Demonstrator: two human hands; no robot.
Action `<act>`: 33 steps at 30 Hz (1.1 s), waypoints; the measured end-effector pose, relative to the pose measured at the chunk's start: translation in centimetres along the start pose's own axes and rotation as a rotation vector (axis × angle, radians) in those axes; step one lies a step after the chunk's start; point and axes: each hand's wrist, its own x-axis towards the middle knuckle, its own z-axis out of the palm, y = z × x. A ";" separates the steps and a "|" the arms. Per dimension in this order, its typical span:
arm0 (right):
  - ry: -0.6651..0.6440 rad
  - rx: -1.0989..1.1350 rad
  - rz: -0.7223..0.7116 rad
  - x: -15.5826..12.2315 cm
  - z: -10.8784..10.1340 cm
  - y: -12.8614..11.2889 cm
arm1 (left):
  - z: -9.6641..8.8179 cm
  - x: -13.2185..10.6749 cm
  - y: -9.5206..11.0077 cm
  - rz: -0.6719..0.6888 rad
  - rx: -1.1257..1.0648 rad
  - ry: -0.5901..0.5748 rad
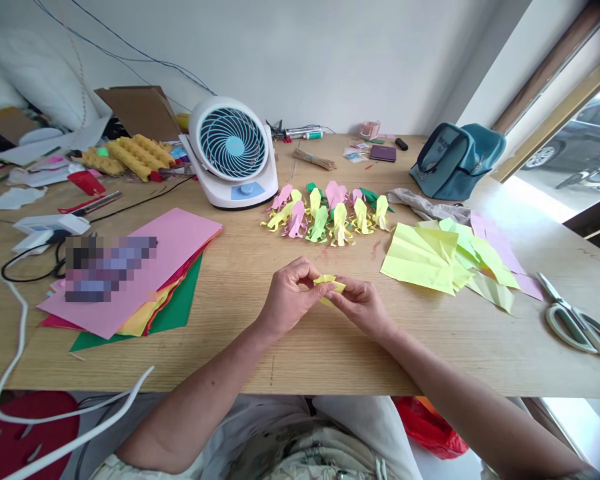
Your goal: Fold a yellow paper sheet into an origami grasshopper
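A small folded piece of yellow paper (331, 283) is pinched between both hands over the middle of the table. My left hand (291, 293) grips its left side, thumb lying across the front. The fingers of my right hand (364, 305) close on the right side, so much of the paper is hidden. Just beyond the hands stand several folded paper figures in yellow, pink and green, among them a yellow paper figure (340, 223) and a pink paper figure (296, 220). To the right lies a creased yellow sheet (423, 257) on other paper pieces.
Scissors (573, 320) lie at the right edge. A stack of coloured paper (180, 233) with a pixelated item on top is at left. Behind are a white fan (233, 150), a bundle of thin sticks (314, 159) and a blue bag (455, 160). A white cable (23, 333) crosses the left edge.
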 end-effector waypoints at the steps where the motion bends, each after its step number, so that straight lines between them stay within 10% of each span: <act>1: 0.001 0.005 0.016 0.0 0.1 -0.2 | 0.0 0.0 -0.1 -0.013 -0.007 0.000; 33: -0.024 -0.003 0.157 0.3 0.3 -0.4 | 0.0 0.5 -0.8 -0.151 0.038 -0.060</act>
